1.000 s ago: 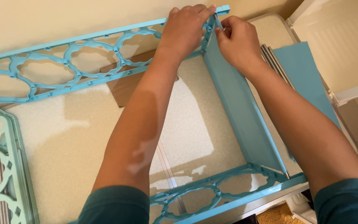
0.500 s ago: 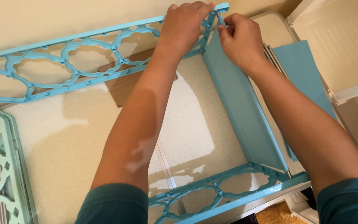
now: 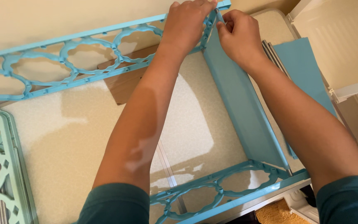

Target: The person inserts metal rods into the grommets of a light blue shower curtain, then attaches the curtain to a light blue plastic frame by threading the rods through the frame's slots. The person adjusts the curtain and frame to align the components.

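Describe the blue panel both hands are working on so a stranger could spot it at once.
Between the two ornate blue frames, far and near, the blue panel stands on edge, bridging them. Both hands pinch its far top corner; unlike the flat sheet lying beside it, it is upright.

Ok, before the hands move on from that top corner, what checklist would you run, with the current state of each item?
1. Left hand gripping the far lattice rail at the corner: ok.
2. Right hand pinching the top edge of the blue panel against that rail: ok.
3. Panel standing on edge, running straight between the far rail and the near lattice rail: ok.
4. Panel's far end fully seated in the rail: cannot tell, the fingers cover the joint.
5. Panel's near end meeting the near rail: ok, it appears to touch.
6. Spare blue panel lying flat to the right, out of the way: ok.
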